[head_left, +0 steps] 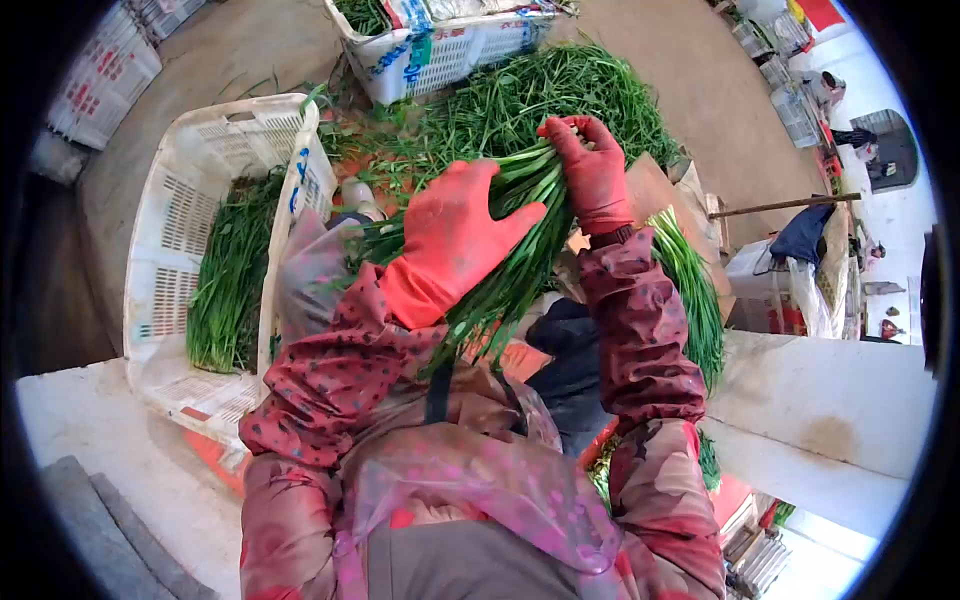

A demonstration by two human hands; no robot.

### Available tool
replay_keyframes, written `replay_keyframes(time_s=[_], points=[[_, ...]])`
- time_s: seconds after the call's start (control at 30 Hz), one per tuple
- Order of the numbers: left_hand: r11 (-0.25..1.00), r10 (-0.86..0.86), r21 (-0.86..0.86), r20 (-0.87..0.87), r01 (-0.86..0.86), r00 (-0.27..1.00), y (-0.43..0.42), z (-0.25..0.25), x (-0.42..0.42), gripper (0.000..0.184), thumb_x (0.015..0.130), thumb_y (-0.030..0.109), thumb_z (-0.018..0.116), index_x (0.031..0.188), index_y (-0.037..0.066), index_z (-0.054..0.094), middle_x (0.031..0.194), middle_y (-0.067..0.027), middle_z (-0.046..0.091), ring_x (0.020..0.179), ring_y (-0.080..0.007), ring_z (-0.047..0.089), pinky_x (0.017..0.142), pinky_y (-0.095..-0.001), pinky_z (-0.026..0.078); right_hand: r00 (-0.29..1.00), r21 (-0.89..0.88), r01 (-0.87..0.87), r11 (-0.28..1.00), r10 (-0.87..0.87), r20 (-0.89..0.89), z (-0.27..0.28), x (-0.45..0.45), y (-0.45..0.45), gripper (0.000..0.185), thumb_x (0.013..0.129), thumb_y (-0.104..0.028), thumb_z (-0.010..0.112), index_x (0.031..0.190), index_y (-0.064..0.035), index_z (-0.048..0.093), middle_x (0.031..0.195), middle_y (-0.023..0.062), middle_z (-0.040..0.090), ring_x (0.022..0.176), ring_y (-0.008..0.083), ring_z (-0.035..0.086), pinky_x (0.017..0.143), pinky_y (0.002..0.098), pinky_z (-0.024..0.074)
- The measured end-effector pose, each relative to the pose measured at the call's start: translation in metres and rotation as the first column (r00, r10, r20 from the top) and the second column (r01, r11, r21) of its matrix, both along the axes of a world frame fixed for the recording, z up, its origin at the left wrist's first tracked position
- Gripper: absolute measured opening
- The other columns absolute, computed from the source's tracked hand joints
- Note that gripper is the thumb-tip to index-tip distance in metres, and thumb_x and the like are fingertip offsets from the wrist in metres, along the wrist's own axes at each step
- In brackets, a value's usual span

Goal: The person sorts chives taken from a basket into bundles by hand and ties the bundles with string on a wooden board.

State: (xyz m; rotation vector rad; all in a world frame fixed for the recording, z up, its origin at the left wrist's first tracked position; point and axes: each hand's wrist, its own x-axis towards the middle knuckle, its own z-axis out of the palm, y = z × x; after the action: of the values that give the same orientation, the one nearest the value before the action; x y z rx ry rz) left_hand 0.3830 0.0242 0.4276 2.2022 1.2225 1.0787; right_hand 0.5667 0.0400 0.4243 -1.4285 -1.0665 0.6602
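Note:
A bunch of long green stalks hangs in front of my chest, its pale ends pointing up to the right. My left hand, in a red rubber glove, lies against the bunch with thumb and fingers spread apart. At the bunch's upper end my right hand, also red-gloved, has its fingers closed around the pale ends. Behind both hands a large loose heap of the same greens covers the floor. Another bunch lies just right of my right forearm.
A white plastic basket at the left holds greens along its bottom. At the top stands a second white basket, filled with bundles. Stacked white crates are at the upper left. A low white wall lies to the right.

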Motion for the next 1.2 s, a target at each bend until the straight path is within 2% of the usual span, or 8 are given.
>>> replay_keyframes(time_s=[0.17,0.23,0.6,0.7,0.8,1.03,1.13,1.2], points=[[0.994,-0.041,-0.105,-0.207,0.019,0.978,0.009,-0.005,0.002,0.034,0.073,0.035,0.071,0.091,0.007,0.065,0.09,-0.0113,0.061,0.083,-0.0308,0.061,0.071,-0.0398,0.049,0.999,0.031,-0.008,0.999,0.007,0.033,-0.021,-0.008,-0.005,0.019,0.084,-0.022,0.07,0.089,-0.0044,0.065,0.08,0.0035,0.068,0.071,0.0083,0.057,0.067,0.0258,0.0468],[0.974,-0.12,-0.217,-0.261,0.063,0.958,0.01,-0.008,0.003,0.029,0.074,0.034,0.07,0.083,0.006,0.065,0.086,-0.0112,0.06,0.082,-0.0313,0.061,0.07,-0.041,0.048,0.945,0.059,0.026,0.998,-0.044,0.323,-0.028,-0.01,-0.011,0.022,0.081,-0.024,0.073,0.09,-0.0061,0.065,0.076,0.0058,0.065,0.068,0.0106,0.057,0.065,0.026,0.0462],[0.975,-0.199,-0.174,-0.401,0.139,0.894,0.008,-0.028,0.012,0.031,0.075,0.035,0.067,0.077,0.004,0.064,0.076,-0.0139,0.063,0.074,-0.0359,0.061,0.065,-0.0457,0.047,0.875,0.069,-0.004,0.998,-0.029,0.484,-0.045,-0.024,-0.026,0.021,0.081,-0.028,0.07,0.087,-0.0091,0.063,0.078,0.0085,0.062,0.069,0.0248,0.062,0.061,0.0333,0.0489],[0.87,-0.355,-0.459,-0.335,0.178,0.873,0.017,-0.027,0.005,0.028,0.08,0.029,0.063,0.08,0.001,0.064,0.071,-0.014,0.063,0.062,-0.0308,0.062,0.057,-0.0414,0.048,0.876,0.083,-0.023,0.996,-0.02,0.481,-0.044,-0.032,-0.032,0.02,0.081,-0.027,0.07,0.087,-0.0093,0.063,0.078,0.0081,0.063,0.068,0.0247,0.062,0.059,0.0328,0.0491],[0.343,-0.341,-0.871,0.234,0.352,0.911,0.017,-0.024,-0.002,0.023,0.084,0.021,0.061,0.08,-0.001,0.062,0.067,-0.0074,0.061,0.053,-0.0119,0.057,0.047,-0.0252,0.043,0.897,0.085,-0.026,0.996,-0.014,0.443,-0.05,-0.037,-0.039,0.021,0.081,-0.025,0.071,0.089,-0.0083,0.062,0.078,0.0088,0.063,0.067,0.0235,0.062,0.058,0.0325,0.0488],[0.167,-0.274,-0.685,0.658,0.709,0.701,0.019,-0.017,-0.002,0.016,0.086,0.015,0.058,0.082,0.001,0.063,0.072,-0.0044,0.063,0.056,-0.0101,0.057,0.048,-0.0218,0.044,0.977,0.005,-0.151,0.989,0.148,0.15,-0.078,-0.029,-0.055,0.02,0.082,-0.019,0.069,0.096,-0.0065,0.061,0.084,0.0127,0.064,0.075,0.0257,0.064,0.067,0.0315,0.0505],[0.212,-0.286,-0.642,0.68,0.737,0.675,0.034,0.047,-0.004,0.015,0.087,0.015,0.058,0.087,0.001,0.063,0.081,-0.0061,0.064,0.058,-0.0094,0.058,0.05,-0.0218,0.045,0.983,-0.136,-0.184,0.974,0.18,-0.042,-0.117,-0.034,-0.064,0.021,0.083,-0.019,0.068,0.097,-0.006,0.061,0.086,0.0134,0.065,0.074,0.0259,0.063,0.068,0.0336,0.0506],[0.252,-0.277,-0.631,0.679,0.734,0.68,0.047,0.058,-0.008,0.016,0.087,0.016,0.057,0.09,0.001,0.063,0.084,-0.0067,0.064,0.06,-0.0091,0.058,0.051,-0.0226,0.047,0.991,-0.116,-0.045,0.992,0.059,0.121,-0.118,-0.031,-0.064,0.021,0.083,-0.022,0.069,0.094,-0.0063,0.062,0.082,0.0123,0.065,0.071,0.0239,0.063,0.066,0.0329,0.0499]])
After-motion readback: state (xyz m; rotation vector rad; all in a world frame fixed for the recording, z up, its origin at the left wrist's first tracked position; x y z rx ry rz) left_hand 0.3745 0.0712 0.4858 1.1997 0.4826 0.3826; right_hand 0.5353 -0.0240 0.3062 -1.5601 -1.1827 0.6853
